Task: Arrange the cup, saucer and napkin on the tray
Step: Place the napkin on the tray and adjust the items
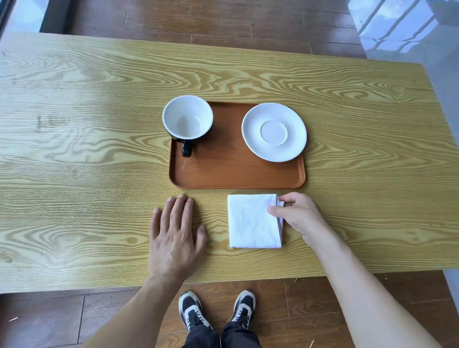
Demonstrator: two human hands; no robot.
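A brown tray (223, 171) lies in the middle of the wooden table. A cup (187, 120), black outside and white inside, stands upright in its far left corner with the handle pointing towards me. A white saucer (273, 132) rests on the tray's right side, overhanging the right rim a little. A folded white napkin (252, 221) lies on the table just in front of the tray. My right hand (296, 213) pinches the napkin's right edge between thumb and fingers. My left hand (174, 233) rests flat on the table, left of the napkin, holding nothing.
The wooden table (79, 153) stretches wide to the left and right of the tray. Its near edge runs just in front of my forearms. Below it are a wooden floor and my two shoes (217, 308).
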